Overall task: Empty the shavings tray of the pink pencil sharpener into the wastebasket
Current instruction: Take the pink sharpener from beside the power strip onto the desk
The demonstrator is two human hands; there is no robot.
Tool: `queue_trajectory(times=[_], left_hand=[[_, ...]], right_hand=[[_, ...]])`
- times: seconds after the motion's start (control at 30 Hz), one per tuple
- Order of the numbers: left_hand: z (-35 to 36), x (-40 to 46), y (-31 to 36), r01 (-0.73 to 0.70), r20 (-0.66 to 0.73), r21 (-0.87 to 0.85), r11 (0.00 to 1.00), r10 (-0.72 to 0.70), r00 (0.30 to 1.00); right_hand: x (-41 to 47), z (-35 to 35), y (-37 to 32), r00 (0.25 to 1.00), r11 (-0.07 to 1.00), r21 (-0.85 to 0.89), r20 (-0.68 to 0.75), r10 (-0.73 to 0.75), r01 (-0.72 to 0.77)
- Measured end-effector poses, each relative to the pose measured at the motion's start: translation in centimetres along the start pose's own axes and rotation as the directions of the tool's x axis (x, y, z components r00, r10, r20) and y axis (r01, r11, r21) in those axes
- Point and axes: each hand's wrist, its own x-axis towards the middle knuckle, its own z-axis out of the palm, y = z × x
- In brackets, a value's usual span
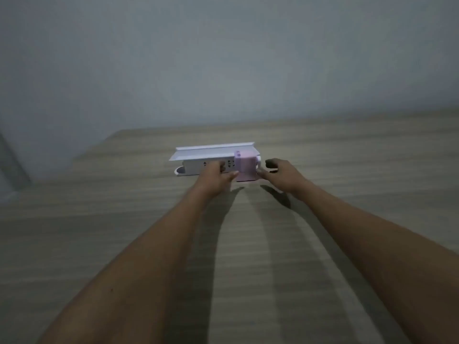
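Now both arms outstretched, left hand (215, 175) and right hand (282, 173) flanking pink sharpener (246, 167).

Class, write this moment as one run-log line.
stage: reaching | left hand: at pink sharpener's left side | right hand: at its right side | tray: not out | wastebasket: unseen

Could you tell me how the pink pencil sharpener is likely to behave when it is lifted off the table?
The pink pencil sharpener looks like a boxy plastic block, so probably rigid and light. Its flat base suggests it won't roll. Smooth sides may be slippery, so the left hand and right hand flanking it seems sensible.
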Motion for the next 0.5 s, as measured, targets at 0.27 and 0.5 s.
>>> queue_trajectory(times=[0.27, 0.5], left_hand=[[1.8, 2.1, -2.0, -0.03, 0.067, -0.213, 0.977, 0.045, 0.997], [1.3, 1.1, -1.7, -0.047, 0.04, -0.207, 0.977, 0.057, 0.998]], right_hand=[[2.5, 1.5, 0.5, 0.996, 0.997, 0.068, 0.073, -0.053, 0.048], [1.2, 1.0, 0.2, 0.996, 0.982, 0.184, 0.076, -0.046, 0.031]])
